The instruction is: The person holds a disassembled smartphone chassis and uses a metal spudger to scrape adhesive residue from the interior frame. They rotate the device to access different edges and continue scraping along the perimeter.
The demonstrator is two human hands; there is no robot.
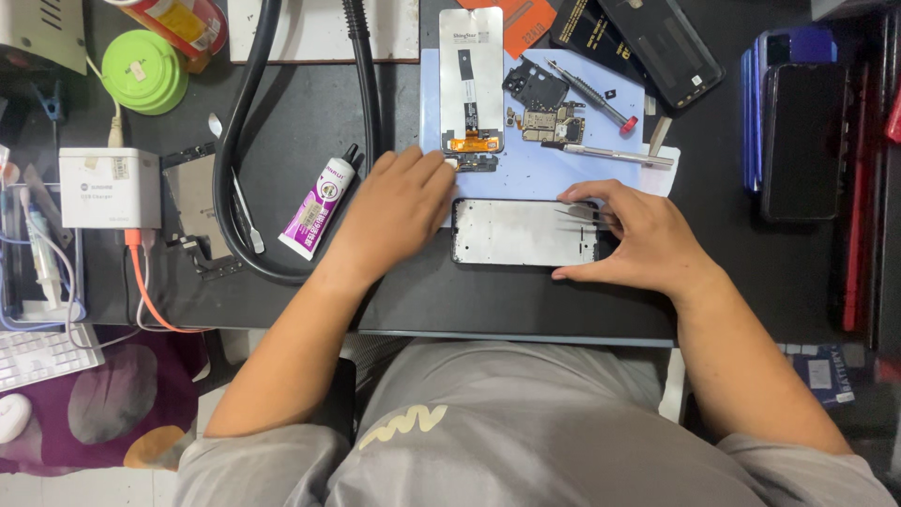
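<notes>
A phone repair is seen from above on a dark bench. A bare phone mid-frame (524,232), silvery and lying lengthwise, is steadied between both hands at the near edge of a pale blue work mat (544,169). The left hand (394,214) is laid flat at the frame's left end, palm down, with the fingertips reaching to a small connector part (476,162) at the foot of a replacement display panel (471,80), which lies face down on the mat with an orange flex at its lower end; nothing is seen to be gripped by this hand. The right hand (648,239) is curled around the frame's right end, and a pair of slim tweezers (577,216) is pinched between its fingers, the tips resting over the frame.

The step in hand is judged to be the preparing or fitting of the frame before the display is joined to it. For the next move, a steady hold on the frame would be called for, with fine placing of the tweezer tips, since the flex is delicate.

Beside the left hand a tube of adhesive (319,208) is lying, and a circuit board (552,122) and a red-capped screwdriver (593,96) are laid on the mat beyond
</notes>
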